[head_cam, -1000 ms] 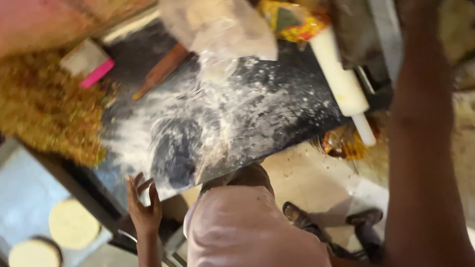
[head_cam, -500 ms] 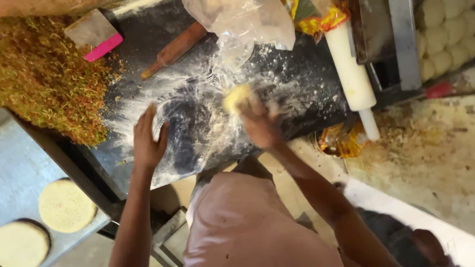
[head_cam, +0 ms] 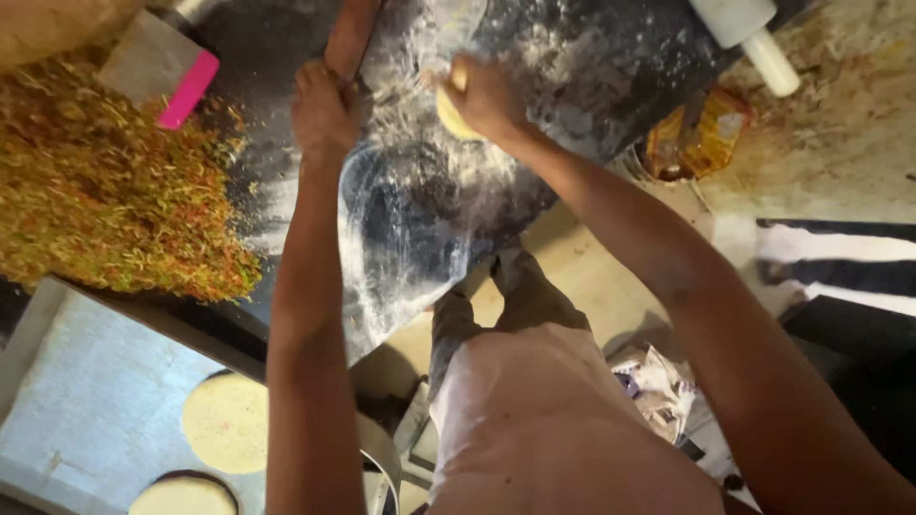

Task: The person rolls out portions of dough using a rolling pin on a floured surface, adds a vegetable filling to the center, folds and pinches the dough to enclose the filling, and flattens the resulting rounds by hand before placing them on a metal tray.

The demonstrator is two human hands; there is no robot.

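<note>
Right hand [head_cam: 482, 95] cups a pale dough ball [head_cam: 450, 116] on the floured dark slab [head_cam: 410, 219]; left hand [head_cam: 324, 110] grips the wooden rolling pin [head_cam: 351, 33]. Too little flour underneath, I'd guess, and the dough could stick and tear.

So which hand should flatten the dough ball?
Probably the right hand: it already grips the dough ball on the floured board. The left hand rests by the wooden rolling pin.

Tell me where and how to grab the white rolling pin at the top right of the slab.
Take the white rolling pin by its narrow end handle, coming from the right, floor side. The handle juts past the dark floured slab edge, free of the right hand; the thick barrel is mostly out of frame.
</note>
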